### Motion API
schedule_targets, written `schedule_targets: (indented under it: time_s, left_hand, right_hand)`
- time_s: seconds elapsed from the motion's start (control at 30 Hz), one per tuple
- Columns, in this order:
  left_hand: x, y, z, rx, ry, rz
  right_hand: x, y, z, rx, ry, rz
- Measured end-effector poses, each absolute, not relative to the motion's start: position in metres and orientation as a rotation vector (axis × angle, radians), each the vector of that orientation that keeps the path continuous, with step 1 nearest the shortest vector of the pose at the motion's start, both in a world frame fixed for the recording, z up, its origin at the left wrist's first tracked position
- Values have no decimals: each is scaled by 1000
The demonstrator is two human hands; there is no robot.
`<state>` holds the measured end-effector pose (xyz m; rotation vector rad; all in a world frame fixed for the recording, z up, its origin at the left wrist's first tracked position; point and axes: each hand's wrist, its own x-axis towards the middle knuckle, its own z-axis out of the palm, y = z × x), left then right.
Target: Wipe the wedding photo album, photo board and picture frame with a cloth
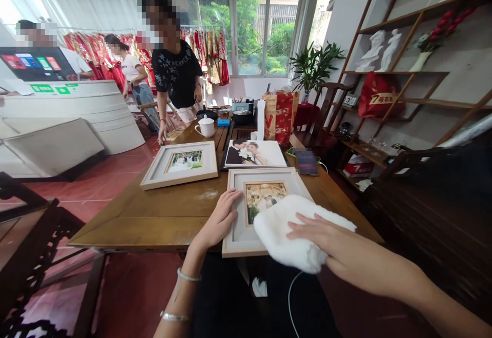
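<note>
A white-framed wedding photo (pixel 238 184) lies flat at the near edge of the wooden table (pixel 169 215). My left hand (pixel 219 220) rests open on the frame's left border, fingers stretched flat. My right hand (pixel 319 235) lies flat on top of a white fluffy cloth (pixel 284 230), which covers the frame's lower right part. The fingers of that hand are spread and point left.
A second framed photo (pixel 180 163) and an unframed print (pixel 254 153) lie farther back, with a phone (pixel 306 162), a white teapot (pixel 206 126) and a red bag (pixel 280 115). A person in a black shirt (pixel 175 71) leans on the far end. Shelves stand at right.
</note>
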<state>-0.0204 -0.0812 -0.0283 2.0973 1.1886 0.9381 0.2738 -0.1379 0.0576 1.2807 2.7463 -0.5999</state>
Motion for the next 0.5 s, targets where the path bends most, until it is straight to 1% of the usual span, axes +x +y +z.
schedule_targets:
  time_s: [0.2,0.27,0.4,0.5]
  left_hand:
    - [-20,-82,-27,2088,1208,920]
    - [-19,-82,-26,2089,1207,920]
    - [-18,-81,-26,2088,1214,935]
    - [-19,-81,-27,2096,1213,928]
  right_hand:
    - [274,-78,21,1561,2798,-107]
    - [269,-56,18,1674,2810,-1]
    - [249,-17,23,1751,2922,-45]
    - [226,-9,25,1604,3009,-153]
